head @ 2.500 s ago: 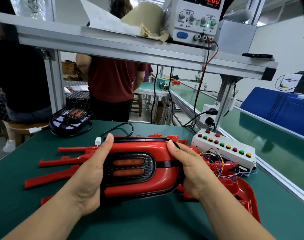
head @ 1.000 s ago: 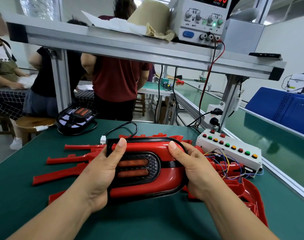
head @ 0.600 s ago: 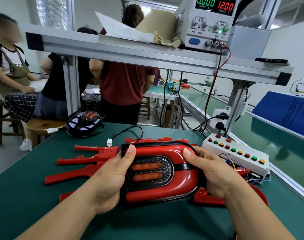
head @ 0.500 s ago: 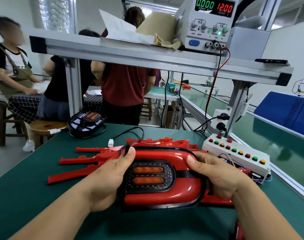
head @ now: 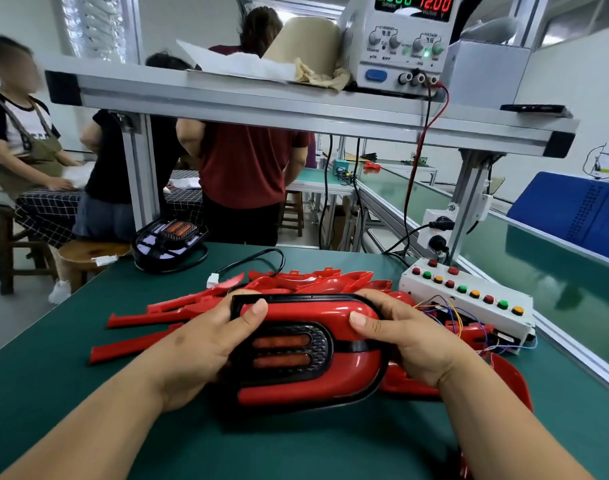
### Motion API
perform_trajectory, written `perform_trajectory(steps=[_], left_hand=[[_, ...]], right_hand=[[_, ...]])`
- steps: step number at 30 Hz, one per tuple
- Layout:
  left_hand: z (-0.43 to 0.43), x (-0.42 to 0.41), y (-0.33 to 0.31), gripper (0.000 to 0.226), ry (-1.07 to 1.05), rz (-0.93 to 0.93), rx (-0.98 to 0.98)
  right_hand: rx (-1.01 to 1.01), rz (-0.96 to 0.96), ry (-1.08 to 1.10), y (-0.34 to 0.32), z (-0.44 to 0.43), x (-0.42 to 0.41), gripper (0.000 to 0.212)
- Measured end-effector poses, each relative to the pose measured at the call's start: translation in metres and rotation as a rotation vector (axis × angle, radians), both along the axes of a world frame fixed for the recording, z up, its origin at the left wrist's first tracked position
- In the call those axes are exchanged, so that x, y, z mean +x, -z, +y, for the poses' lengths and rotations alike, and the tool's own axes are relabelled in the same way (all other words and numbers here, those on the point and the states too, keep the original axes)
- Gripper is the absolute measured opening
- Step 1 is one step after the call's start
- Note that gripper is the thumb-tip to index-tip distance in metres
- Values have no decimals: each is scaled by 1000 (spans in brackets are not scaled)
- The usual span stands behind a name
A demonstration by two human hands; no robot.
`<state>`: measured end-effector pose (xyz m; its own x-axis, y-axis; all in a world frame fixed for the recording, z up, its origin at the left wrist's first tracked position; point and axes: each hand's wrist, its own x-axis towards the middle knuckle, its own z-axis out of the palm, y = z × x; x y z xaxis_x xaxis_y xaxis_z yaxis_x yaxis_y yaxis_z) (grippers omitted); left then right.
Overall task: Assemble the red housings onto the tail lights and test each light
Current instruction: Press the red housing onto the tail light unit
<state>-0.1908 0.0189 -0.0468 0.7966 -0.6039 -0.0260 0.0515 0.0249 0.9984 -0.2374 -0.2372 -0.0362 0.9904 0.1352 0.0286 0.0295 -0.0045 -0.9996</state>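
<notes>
Glossy red housing (head: 313,341) fitted around a black tail light (head: 289,349) with two dim orange strips, held face up, long side across, just above the green table (head: 53,393). Loose red housings (head: 178,308) heaped behind and beside it. Second, bare tail light (head: 169,242) lying far left, possibly tilted.

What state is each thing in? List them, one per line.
Tail light: red housing fitted, lamps unlit, gripped at both ends.
Left hand: shut on the tail light.
Right hand: shut on the tail light.
Spare housings: loose, piled on the table.
Second light: bare, no housing.
Power supply: on, reading 12.00.
</notes>
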Motion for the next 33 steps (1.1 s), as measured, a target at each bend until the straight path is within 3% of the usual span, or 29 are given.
perform_trajectory(steps=[3,10,15,22,27,33], left_hand=[[-10,-3,3,33,-64,86,-239],[-26,2,9,31,-295,-4,-362],[-27,8,12,25,-266,133,-289],[-15,16,15,48,-195,227,-211],[-13,15,10,49,-115,241,-235],[-13,14,7,45,-110,258,-239]], right_hand=[[76,-68,25,1,6,2,49],[144,-111,92,9,18,9,33],[127,-22,147,8,19,8,40],[153,189,108,4,15,8,64],[205,149,104,4,10,7,46],[186,124,164,3,13,6,59]])
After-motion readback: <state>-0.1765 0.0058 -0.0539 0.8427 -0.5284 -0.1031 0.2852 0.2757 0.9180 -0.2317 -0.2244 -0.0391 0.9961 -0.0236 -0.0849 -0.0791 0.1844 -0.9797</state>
